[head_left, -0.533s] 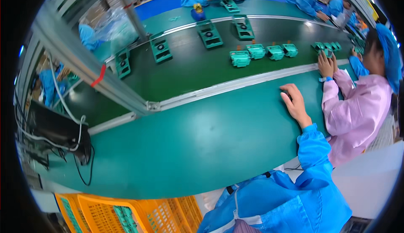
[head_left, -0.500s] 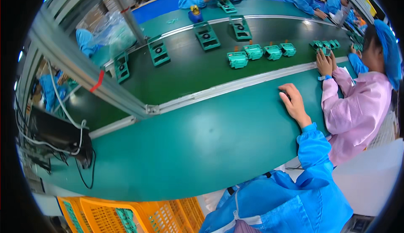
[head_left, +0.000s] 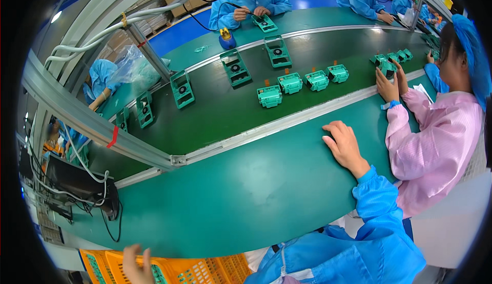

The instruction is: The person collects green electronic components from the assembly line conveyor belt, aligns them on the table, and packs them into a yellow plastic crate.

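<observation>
My right hand (head_left: 344, 149) rests on the green bench top (head_left: 246, 197), fingers loosely stretched and slightly bent, holding nothing. At the lower left my left hand (head_left: 137, 267) is over the orange plastic crate (head_left: 179, 271). Its fingers are apart, a little blurred, and nothing shows between them. Green plastic parts (head_left: 159, 274) lie inside the crate, partly hidden behind the hand. Beyond my right hand, several boxy green housings (head_left: 269, 97) with orange tabs sit on the dark green conveyor belt (head_left: 205, 125).
Open green frames with round black speakers (head_left: 235, 68) lie farther along the belt. A metal post (head_left: 102, 122) and black monitor (head_left: 77, 179) with cables stand left. A co-worker in pink (head_left: 430, 145) holds a green housing on the right. Others in blue (head_left: 256, 2) work across.
My left hand has come into view over the orange crate. The housings and frames on the belt have shifted left in the picture. My right hand stays open on the bench.
</observation>
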Demonstrator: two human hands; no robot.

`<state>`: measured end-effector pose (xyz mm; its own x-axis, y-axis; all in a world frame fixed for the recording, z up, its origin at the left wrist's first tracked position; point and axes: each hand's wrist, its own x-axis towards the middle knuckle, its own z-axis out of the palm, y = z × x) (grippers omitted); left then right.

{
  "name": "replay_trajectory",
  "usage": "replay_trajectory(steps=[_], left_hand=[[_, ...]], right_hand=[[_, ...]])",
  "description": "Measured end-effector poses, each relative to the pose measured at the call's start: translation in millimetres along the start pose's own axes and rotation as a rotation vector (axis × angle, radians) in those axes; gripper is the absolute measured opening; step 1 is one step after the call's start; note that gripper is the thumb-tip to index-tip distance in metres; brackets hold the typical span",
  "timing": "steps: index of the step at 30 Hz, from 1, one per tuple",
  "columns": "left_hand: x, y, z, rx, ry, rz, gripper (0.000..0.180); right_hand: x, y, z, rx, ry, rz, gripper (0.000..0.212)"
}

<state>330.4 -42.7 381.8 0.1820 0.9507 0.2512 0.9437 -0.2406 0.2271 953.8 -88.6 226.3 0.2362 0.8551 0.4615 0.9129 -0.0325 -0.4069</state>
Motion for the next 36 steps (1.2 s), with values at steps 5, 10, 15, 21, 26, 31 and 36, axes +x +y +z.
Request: replay_trajectory(steps=[5, 10, 15, 21, 26, 31, 36], left_hand=[[81, 139, 78, -0.025, -0.164, 0.652, 0.019], [134, 200, 180, -0.393, -0.310, 0.743, 0.012], [143, 226, 270, -0.967, -0.572, 0.312, 0.015], [144, 222, 281, -1.113, -0.584, 0.353, 0.015], [143, 224, 278, -1.174, -0.600, 0.325, 0.014], [146, 224, 280, -1.187, -0.602, 0.367, 0.015], [146, 226, 286, -1.223, -0.604, 0.372, 0.015]], right_hand=[[-6, 13, -6, 0.029, 0.000, 0.068, 0.030], [-10, 14, -4, 0.020, 0.016, 0.054, 0.032], [-8, 10, 1, -0.011, 0.017, 0.048, 0.034], [-10, 9, 5, -0.210, 0.060, 0.060, 0.040], [-13, 13, 12, -0.241, 0.097, 0.069, 0.042], [-14, 15, 16, -0.265, 0.095, 0.063, 0.038], [-15, 12, 15, -0.323, 0.115, 0.058, 0.033]])
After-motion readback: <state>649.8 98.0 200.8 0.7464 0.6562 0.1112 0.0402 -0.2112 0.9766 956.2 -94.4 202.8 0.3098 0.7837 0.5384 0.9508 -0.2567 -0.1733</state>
